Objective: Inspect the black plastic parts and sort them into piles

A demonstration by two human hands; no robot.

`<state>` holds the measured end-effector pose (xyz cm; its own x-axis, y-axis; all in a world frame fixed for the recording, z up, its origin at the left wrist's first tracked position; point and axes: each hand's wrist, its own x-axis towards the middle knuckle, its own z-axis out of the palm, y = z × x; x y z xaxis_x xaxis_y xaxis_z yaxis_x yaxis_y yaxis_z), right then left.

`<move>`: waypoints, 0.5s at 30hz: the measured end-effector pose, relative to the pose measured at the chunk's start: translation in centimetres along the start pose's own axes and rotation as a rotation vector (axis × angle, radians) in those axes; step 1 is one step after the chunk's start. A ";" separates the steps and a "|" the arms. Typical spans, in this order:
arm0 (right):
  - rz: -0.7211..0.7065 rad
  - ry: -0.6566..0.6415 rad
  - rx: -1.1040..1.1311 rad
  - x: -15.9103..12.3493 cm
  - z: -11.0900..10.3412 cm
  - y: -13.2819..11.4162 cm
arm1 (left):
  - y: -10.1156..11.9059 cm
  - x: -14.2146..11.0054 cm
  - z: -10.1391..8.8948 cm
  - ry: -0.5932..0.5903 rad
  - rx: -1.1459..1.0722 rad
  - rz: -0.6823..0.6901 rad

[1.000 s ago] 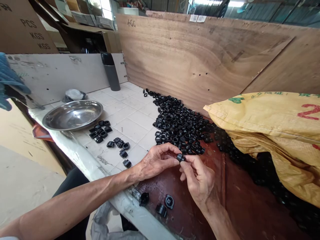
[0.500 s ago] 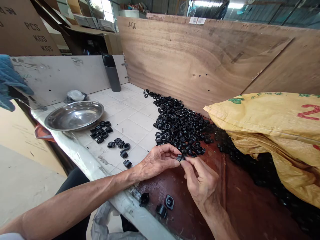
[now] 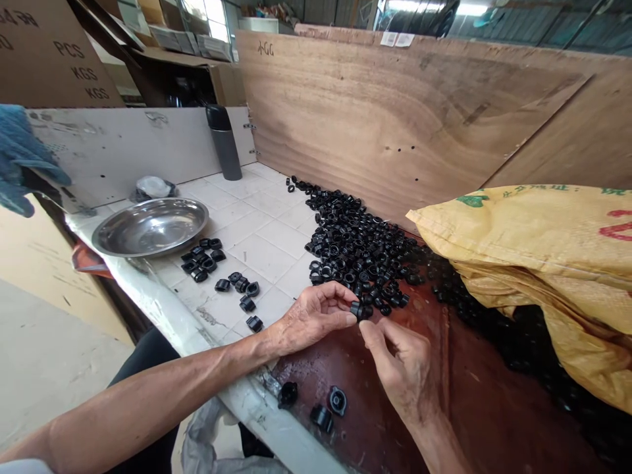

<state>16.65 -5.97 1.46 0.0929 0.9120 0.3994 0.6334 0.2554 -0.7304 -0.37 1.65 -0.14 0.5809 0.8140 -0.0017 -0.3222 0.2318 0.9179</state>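
A small black plastic cap [image 3: 362,310] with a ribbed collar sits pinched between the thumb and fingers of my left hand [image 3: 316,313], above the dark red surface. My right hand [image 3: 402,359] is right beside it, thumb tip at the cap's lower edge and fingers curled in. Whether anything lies between those right fingertips is hidden. Behind both hands spreads a heap of similar black plastic parts [image 3: 355,243]. Close to the front edge lie three loose black caps [image 3: 338,400], one with its inside facing up.
Several black parts [image 3: 202,259] lie on the white tiled top near a shallow steel bowl [image 3: 151,227]. A dark grey flask [image 3: 226,145] stands at the back corner. A plywood board [image 3: 395,118] walls the rear; a yellow woven sack [image 3: 523,243] is on the right.
My right fingertips have slipped down from the cap's right end to its lower edge, so more of the cap shows. My left hand keeps its pinch. The view has shifted slightly.
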 end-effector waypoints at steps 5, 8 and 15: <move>0.121 -0.014 0.142 -0.2 0.5 0.2 | -0.3 -0.3 0.3 -0.004 0.070 -0.013; 0.273 -0.051 0.212 -0.4 0.9 0.0 | 0.0 -0.7 0.5 0.022 0.242 -0.037; 0.321 -0.122 -0.114 0.0 -0.5 -1.9 | 1.1 -0.3 -0.1 -0.181 0.613 -0.036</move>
<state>15.79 -6.58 3.16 0.2126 0.9734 0.0857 0.6689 -0.0810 -0.7389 -0.98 1.71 0.84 0.7178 0.6960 -0.0192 0.1547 -0.1325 0.9790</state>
